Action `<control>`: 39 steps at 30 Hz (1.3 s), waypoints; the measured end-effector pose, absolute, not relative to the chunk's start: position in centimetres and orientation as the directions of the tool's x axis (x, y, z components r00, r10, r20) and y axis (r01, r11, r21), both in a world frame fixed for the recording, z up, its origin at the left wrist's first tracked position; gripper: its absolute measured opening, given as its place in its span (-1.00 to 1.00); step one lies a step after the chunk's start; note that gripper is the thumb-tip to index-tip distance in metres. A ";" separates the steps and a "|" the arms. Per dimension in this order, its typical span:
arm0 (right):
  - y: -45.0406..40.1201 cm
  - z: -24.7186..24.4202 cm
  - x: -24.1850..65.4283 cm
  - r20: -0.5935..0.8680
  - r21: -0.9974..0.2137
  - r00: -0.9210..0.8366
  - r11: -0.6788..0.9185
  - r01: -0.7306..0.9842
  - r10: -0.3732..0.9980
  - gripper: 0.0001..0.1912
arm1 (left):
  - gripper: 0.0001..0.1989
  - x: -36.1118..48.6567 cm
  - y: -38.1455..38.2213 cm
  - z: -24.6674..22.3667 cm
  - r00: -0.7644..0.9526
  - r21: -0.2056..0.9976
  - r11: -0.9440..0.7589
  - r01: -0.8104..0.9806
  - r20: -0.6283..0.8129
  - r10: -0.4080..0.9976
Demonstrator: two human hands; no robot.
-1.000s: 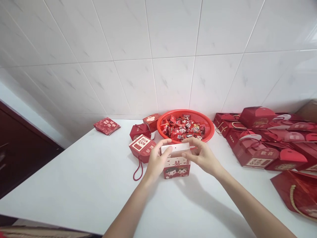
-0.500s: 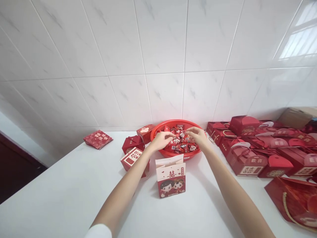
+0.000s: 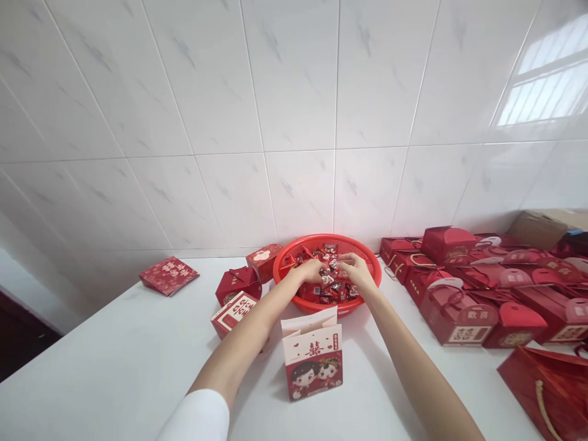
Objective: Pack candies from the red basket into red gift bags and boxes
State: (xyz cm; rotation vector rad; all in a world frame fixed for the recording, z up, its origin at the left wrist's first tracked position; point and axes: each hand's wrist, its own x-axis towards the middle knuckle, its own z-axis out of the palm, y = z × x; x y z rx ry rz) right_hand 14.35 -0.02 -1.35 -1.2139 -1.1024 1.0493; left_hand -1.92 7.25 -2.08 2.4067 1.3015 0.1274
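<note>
A red plastic basket (image 3: 374, 269) holds many small wrapped candies (image 3: 337, 291) in red, white and dark wrappers. My left hand (image 3: 311, 271) reaches into its left side, fingers bent down and closed on a wrapped candy; the fingertips are partly hidden. Opposite it, my right hand (image 3: 357, 271) pinches at a wrapped candy (image 3: 333, 264) near the middle of the pile. In front of the basket, between my forearms, an upright cream and red gift box (image 3: 314, 367) stands with its top open. Two cartoon figures are printed on its front.
Left of the basket are several red boxes, among them a flowered one (image 3: 265, 260), a dark red one (image 3: 237, 285) and one with a white label (image 3: 234, 315). A flat red packet (image 3: 169, 275) lies farther left. Many red boxes (image 3: 459, 312) crowd the right, with a corded one (image 3: 546, 386) nearer.
Both hands have lowered into the candies, the left one also shifting right across the basket. My view has tilted upward a little, so the table's things sit lower.
</note>
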 end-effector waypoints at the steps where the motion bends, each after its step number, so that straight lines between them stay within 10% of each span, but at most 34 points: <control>1: 0.0 -1.4 14.3 0.064 -0.998 0.158 0.068 -0.018 0.985 -0.78 | -0.60 -1.9 7.2 -2.1 0.563 0.388 -0.485 0.784 -0.114 0.818; 22: -0.5 -1.0 14.5 0.010 -0.994 0.118 0.022 -0.104 0.993 -0.69 | -0.59 -2.2 5.5 -0.2 0.398 0.907 -0.369 0.203 0.268 0.877; 39: -1.1 -0.3 14.4 -0.032 -0.982 -0.047 -0.040 -0.185 0.998 -0.78 | -0.55 -1.6 5.7 -0.2 0.319 0.933 -0.360 -0.028 0.350 0.881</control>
